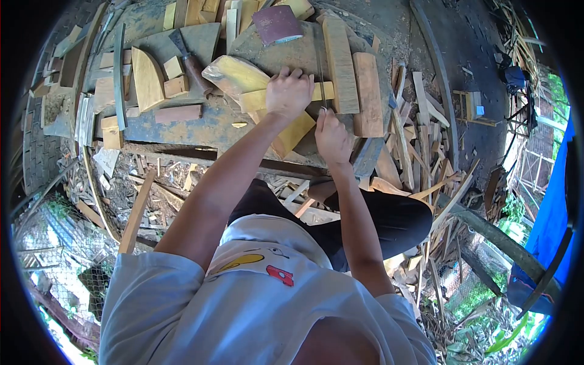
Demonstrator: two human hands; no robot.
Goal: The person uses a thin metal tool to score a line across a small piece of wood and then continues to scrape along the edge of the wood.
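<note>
My left hand [290,92] presses down on a yellow wood strip [252,101], its fingers curled over the far edge. The strip lies crosswise on a larger wood piece [230,72] on the workbench [243,131]. My right hand [333,139] is closed around the near end of a thin saw [320,73], whose handle is mostly hidden. The narrow blade points away from me and crosses the strip near its right end. Right of the blade stands a thick wood block [340,70], with another block [367,91] beside it.
A sandpaper roll [277,25] sits at the bench's far side. On the left lie a chisel [193,67], a curved wood piece [147,79] and a reddish wood strip [178,114]. Scrap wood [420,134] is heaped right of the bench and below it.
</note>
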